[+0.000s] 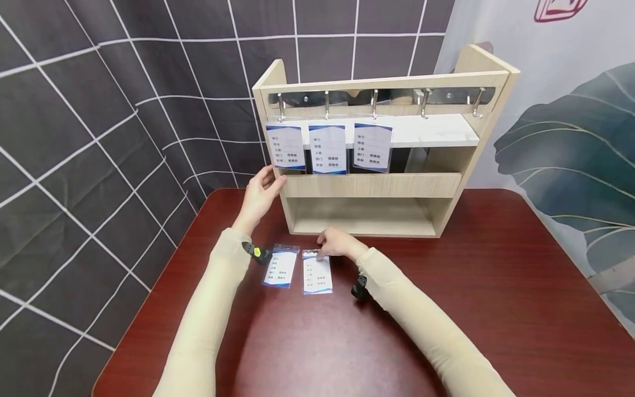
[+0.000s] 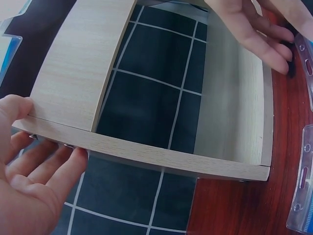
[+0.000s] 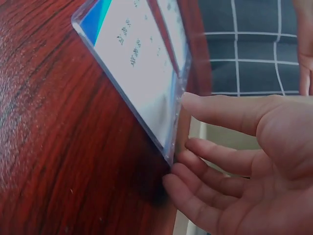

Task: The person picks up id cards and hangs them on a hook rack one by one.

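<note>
**Badge holders on table, wooden rack steadied at left edge**

Badge holder (image 1: 317, 274) under the right hand (image 1: 336, 242) lies flat on the red-brown table (image 1: 496, 309), long axis running near to far, its slotted clear top edge pointing far toward the wooden rack (image 1: 372, 184). The right hand's fingers are bent down onto that far edge; the right-wrist view shows the thumb above and the fingertips (image 3: 177, 183) at the holder's rim, lightly curled, pinching it. A second badge holder (image 1: 280, 268) lies just beside it on the left, near-parallel, tilted slightly.

The left hand (image 1: 260, 193) rests on the rack's left side panel, fingers straight and relaxed, thumb on the front edge.

Rack contents: a metal hook rail (image 1: 382, 99) across the top; three hanging badge holders (image 1: 328, 148) occupy the left three hooks, long axes vertical. The lowest compartment shows nothing inside.

Print on all cards is too small to read. Rack's far-right corner is partly masked by its own side panel. Both forearms are covered by pale sleeves (image 1: 208, 309).
</note>
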The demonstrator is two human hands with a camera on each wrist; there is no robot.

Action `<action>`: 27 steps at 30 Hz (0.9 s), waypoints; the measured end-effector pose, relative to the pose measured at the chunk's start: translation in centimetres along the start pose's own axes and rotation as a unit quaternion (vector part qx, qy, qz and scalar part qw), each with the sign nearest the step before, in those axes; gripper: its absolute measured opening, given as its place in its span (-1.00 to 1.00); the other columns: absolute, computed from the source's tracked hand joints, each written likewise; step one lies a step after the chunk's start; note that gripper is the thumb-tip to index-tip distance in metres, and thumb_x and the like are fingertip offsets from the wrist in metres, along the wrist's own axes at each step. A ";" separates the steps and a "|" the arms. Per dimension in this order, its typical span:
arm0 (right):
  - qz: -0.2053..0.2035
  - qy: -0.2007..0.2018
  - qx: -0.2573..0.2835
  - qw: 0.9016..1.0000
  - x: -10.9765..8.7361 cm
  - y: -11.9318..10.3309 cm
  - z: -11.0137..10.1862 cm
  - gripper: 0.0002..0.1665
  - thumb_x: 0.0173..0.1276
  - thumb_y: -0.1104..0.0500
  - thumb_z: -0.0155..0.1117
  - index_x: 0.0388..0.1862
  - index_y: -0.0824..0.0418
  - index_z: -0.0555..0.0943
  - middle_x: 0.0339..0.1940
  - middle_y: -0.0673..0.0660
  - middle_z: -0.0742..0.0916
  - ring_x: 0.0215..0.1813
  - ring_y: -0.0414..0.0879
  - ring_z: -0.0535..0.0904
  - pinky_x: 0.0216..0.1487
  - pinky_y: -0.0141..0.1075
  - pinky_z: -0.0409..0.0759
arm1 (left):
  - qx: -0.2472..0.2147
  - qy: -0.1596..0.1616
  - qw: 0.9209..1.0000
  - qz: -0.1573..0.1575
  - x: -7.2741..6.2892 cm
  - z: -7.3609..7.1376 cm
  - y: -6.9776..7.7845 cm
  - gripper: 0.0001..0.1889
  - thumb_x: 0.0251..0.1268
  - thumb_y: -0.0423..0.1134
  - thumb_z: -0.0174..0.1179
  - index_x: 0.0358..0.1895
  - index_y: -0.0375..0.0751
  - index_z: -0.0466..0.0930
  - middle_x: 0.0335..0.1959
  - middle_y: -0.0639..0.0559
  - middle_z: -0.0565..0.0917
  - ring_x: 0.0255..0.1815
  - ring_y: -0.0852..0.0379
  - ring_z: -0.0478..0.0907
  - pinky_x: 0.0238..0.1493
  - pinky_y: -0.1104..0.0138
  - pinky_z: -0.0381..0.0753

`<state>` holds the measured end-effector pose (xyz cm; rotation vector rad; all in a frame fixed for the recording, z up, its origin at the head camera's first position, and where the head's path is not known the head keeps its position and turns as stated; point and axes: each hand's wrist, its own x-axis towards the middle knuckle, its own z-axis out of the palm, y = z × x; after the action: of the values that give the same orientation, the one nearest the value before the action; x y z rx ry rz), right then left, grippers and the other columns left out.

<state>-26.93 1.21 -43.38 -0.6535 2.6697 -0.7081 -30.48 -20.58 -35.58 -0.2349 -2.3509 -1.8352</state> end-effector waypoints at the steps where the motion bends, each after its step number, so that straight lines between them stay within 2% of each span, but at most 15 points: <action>1: 0.002 0.001 -0.005 1.000 0.1 -0.1 0.2 -0.47 0.09 0.16 0.56 0.03 0.39 0.69 -0.04 0.21 0.77 0.03 0.05 0.64 0.19 -0.17 0.58 | 0.001 -0.001 1.000 -0.004 0.0 0.0 0.0 -0.39 0.49 -0.14 0.21 0.49 -0.27 0.29 0.41 -0.30 0.43 0.37 -0.10 0.46 0.27 0.13 0.55; 4: 0.015 0.004 -0.024 1.000 0.4 -0.3 0.7 -0.49 0.06 0.16 0.60 -0.02 0.36 0.70 -0.01 0.21 0.76 0.12 0.09 0.61 0.24 -0.18 0.55 | 0.001 -0.003 1.000 -0.007 0.0 0.1 0.3 -0.41 0.50 -0.18 0.19 0.49 -0.28 0.29 0.41 -0.31 0.42 0.37 -0.12 0.46 0.28 0.10 0.55; 8: 0.032 0.000 -0.032 0.999 0.7 -0.4 0.9 -0.59 0.04 0.18 0.63 -0.14 0.32 0.73 -0.07 0.16 0.76 0.05 0.03 0.61 0.18 -0.21 0.57 | 0.006 -0.005 1.000 -0.002 -0.9 0.3 1.9 -0.45 0.51 -0.26 0.16 0.46 -0.36 0.31 0.39 -0.36 0.43 0.36 -0.17 0.46 0.26 0.05 0.55; 10: 0.039 -0.010 -0.024 0.999 0.7 -0.4 0.9 -0.69 0.05 0.19 0.62 -0.24 0.29 0.75 -0.19 0.08 0.76 -0.08 -0.06 0.60 0.06 -0.27 0.60 | 0.010 -0.005 1.000 0.001 -1.6 0.4 2.7 -0.47 0.52 -0.28 0.14 0.45 -0.39 0.31 0.38 -0.38 0.43 0.35 -0.18 0.47 0.26 0.03 0.56; 12: 0.042 -0.025 -0.015 0.999 0.7 -0.3 1.0 -0.80 0.07 0.20 0.61 -0.40 0.26 0.74 -0.39 -0.01 0.72 -0.26 -0.15 0.53 -0.15 -0.34 0.57 | 0.013 -0.005 1.000 0.001 -2.2 0.5 3.4 -0.47 0.52 -0.29 0.13 0.44 -0.40 0.31 0.38 -0.38 0.43 0.35 -0.19 0.46 0.26 0.04 0.56; 14: 0.045 -0.034 -0.004 0.998 0.6 -0.3 0.8 -0.79 0.08 0.21 0.60 -0.55 0.23 0.70 -0.55 -0.06 0.63 -0.39 -0.19 0.43 -0.31 -0.38 0.47 | 0.012 -0.005 1.000 0.002 -2.3 0.4 3.6 -0.47 0.52 -0.28 0.13 0.44 -0.40 0.31 0.37 -0.39 0.43 0.35 -0.19 0.46 0.26 0.03 0.56; 16: 0.047 -0.040 0.005 0.998 0.5 -0.2 0.8 -0.74 0.08 0.22 0.60 -0.62 0.21 0.65 -0.62 -0.07 0.56 -0.45 -0.19 0.39 -0.39 -0.40 0.39 | 0.011 -0.005 1.000 0.002 -2.5 0.4 3.7 -0.47 0.51 -0.29 0.14 0.45 -0.40 0.31 0.37 -0.39 0.44 0.35 -0.20 0.46 0.27 0.04 0.55; 19: 0.051 -0.034 0.010 0.998 0.3 -0.2 0.9 -0.78 0.05 0.23 0.61 -0.52 0.20 0.66 -0.53 -0.06 0.61 -0.40 -0.18 0.44 -0.36 -0.41 0.45 | 0.005 -0.004 1.000 0.002 -2.5 0.4 3.4 -0.47 0.51 -0.28 0.15 0.44 -0.41 0.32 0.36 -0.40 0.44 0.34 -0.20 0.47 0.26 0.03 0.56; 23: 0.054 -0.024 0.009 0.998 0.0 -0.1 0.7 -0.73 0.04 0.23 0.62 -0.30 0.27 0.72 -0.29 0.04 0.72 -0.23 -0.12 0.55 -0.13 -0.33 0.59 | 0.000 -0.003 1.000 0.005 -2.3 0.4 3.2 -0.47 0.51 -0.29 0.15 0.44 -0.41 0.32 0.36 -0.42 0.44 0.34 -0.21 0.47 0.25 0.04 0.56; 27: 0.053 -0.026 0.015 0.998 -0.2 0.2 0.3 -0.70 0.06 0.25 0.60 -0.22 0.30 0.74 -0.17 0.10 0.77 -0.15 -0.10 0.58 0.00 -0.28 0.62 | 0.001 -0.004 1.000 0.004 -2.2 0.3 3.3 -0.46 0.51 -0.28 0.15 0.44 -0.40 0.32 0.36 -0.42 0.44 0.34 -0.22 0.47 0.25 0.04 0.56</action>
<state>-26.66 1.34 -43.67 -0.5116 2.6188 -0.6906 -27.65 -19.51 -32.97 -0.2522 -2.3540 -1.8316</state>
